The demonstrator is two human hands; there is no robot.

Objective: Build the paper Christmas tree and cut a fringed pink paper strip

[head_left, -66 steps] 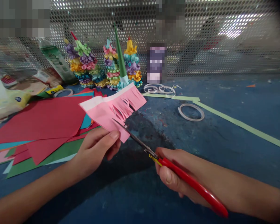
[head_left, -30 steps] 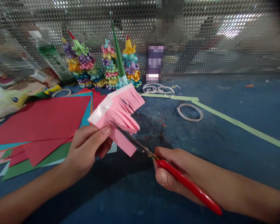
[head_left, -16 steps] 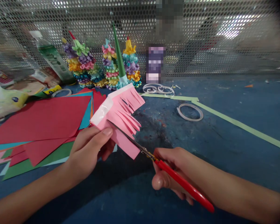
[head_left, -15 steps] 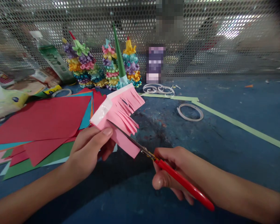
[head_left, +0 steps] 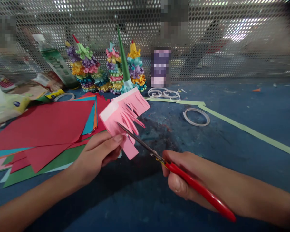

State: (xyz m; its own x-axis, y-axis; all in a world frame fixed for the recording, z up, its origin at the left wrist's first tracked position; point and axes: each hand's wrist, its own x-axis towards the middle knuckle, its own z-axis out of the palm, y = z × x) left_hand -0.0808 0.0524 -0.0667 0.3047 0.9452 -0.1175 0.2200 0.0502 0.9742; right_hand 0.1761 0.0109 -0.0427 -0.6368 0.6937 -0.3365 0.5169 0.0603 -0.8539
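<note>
A folded pink paper (head_left: 111, 120), cut into a fringe along one side, is pinched at its lower edge between the thumb and fingers of my left hand (head_left: 100, 153). Red-handled scissors (head_left: 198, 187) are in my right hand (head_left: 183, 174), fingers wrapped round the handle. Their dark blades point up and left and lie across the pink paper, with the tip near its uncut band. One wider pink strip hangs below the blades, beside my left fingertips.
Stacked coloured sheets (head_left: 43, 125) lie at left. Behind stand fringed paper cones (head_left: 136, 64), a green cone (head_left: 123, 58) and a bottle (head_left: 55, 61). Tape rings (head_left: 196, 117) and a pale green strip (head_left: 248, 129) lie at right, before a perforated metal panel (head_left: 198, 42).
My left hand has shifted slightly right and the pink paper has turned a little. My right hand and the scissors have moved slightly right. Another cut now parts the lower pink section.
</note>
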